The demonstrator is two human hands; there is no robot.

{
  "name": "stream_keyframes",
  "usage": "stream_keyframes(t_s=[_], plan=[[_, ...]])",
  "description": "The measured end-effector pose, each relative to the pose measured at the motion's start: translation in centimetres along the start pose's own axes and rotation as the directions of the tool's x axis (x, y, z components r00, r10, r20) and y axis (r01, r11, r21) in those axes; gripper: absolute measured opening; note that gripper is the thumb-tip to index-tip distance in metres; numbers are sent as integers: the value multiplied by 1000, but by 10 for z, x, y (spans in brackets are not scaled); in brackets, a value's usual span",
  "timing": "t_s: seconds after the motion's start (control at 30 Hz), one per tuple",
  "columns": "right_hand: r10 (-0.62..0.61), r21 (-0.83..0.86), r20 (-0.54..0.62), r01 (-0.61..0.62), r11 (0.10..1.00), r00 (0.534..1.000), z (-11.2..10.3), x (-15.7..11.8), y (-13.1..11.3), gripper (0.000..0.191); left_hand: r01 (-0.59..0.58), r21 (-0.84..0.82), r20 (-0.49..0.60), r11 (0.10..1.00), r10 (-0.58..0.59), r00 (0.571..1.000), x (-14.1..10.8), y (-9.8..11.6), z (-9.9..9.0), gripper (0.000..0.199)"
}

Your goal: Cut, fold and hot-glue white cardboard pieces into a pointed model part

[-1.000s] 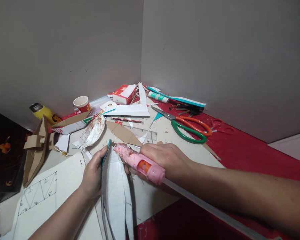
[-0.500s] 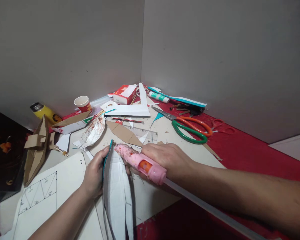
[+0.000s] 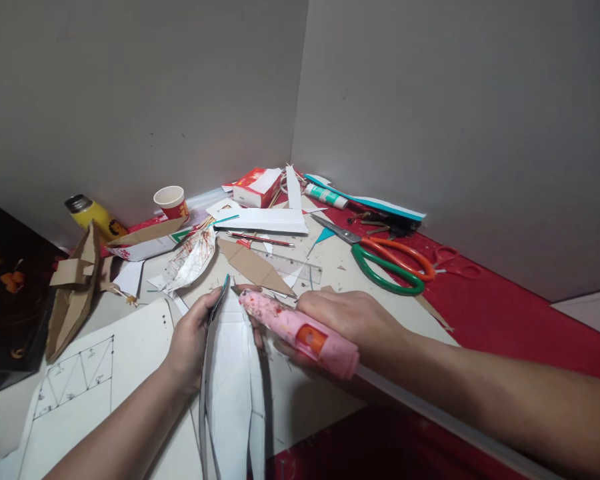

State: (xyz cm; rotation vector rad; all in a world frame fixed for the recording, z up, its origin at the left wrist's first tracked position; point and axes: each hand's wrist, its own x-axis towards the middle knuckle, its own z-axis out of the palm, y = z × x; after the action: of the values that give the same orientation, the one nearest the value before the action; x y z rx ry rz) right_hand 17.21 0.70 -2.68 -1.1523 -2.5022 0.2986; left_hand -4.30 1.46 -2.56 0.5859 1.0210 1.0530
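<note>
My left hand (image 3: pixel 193 337) is closed around the far end of a white cardboard boat shape (image 3: pixel 229 380), with its thumb on the left wall and fingertips showing at the right side. The piece has long curved walls that come together at the far tip. In my right hand (image 3: pixel 340 320) is a pink hot glue gun (image 3: pixel 300 330), spotted with dried residue, with a long glue stick (image 3: pixel 430 410) trailing from its back. Its dark nozzle points at the boat's far tip; whether it touches the cardboard I cannot tell.
Large scissors (image 3: pixel 387 260) lie to the right, a clear ruler (image 3: pixel 307 271) and brown cardboard piece (image 3: pixel 255 263) beyond my hands. A paper cup (image 3: pixel 171 203), yellow bottle (image 3: pixel 95 219) and brown cardboard boat (image 3: pixel 75 293) stand left. A drawn sheet (image 3: pixel 140 353) lies near my left forearm.
The glue gun has shifted right and slightly back from the left wall's tip, and the gap between the boat's walls at the tip shows more. My left hand keeps its grip.
</note>
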Motion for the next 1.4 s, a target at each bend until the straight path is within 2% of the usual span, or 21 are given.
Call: stream_keyframes(t_s=[0.17, 0.3, 0.4, 0.63, 0.7, 0.87, 1.0, 1.1, 1.2, 1.4], plan=[[28, -25, 13, -28, 999, 1000, 3, 1, -3, 17, 59, -23, 20, 998, -58, 998, 1, -3, -1, 21], [15, -53, 8, -14, 999, 1000, 4, 1, -3, 14, 6, -79, -106, 997, -15, 994, 2, -5, 1, 3], [10, -91, 6, -9, 996, 1000, 4, 0, -4, 15, -21, -86, -203, 996, 3, 979, 2, -6, 1, 3], [60, -88, 29, -57, 994, 998, 1, 0, -7, 14, -8, -51, -244, 999, -4, 970, 2, -10, -1, 5], [59, -78, 20, -57, 995, 998, 1, 1, -6, 11, 25, -52, -222, 998, -36, 974, 2, -10, -2, 9], [46, -42, -41, -47, 998, 998, 7, 3, -3, 12, 188, -67, -20, 980, -190, 982, 3, -10, -5, 26], [5, -28, -133, -9, 1000, 991, 15, 1, 2, 14, 198, -66, 26, 978, -196, 980, 4, -11, -7, 29], [-11, -40, -158, 5, 999, 987, 18, 0, 5, 16, 173, -76, 30, 982, -171, 985, 5, -11, -8, 25], [1, -45, -152, -8, 999, 988, 17, 0, 6, 18, 151, -91, 40, 984, -148, 988, 5, -12, -7, 22], [55, -50, -53, -57, 997, 997, 13, 1, 3, 18, 191, -57, 137, 980, -181, 974, 4, -11, -7, 33]])
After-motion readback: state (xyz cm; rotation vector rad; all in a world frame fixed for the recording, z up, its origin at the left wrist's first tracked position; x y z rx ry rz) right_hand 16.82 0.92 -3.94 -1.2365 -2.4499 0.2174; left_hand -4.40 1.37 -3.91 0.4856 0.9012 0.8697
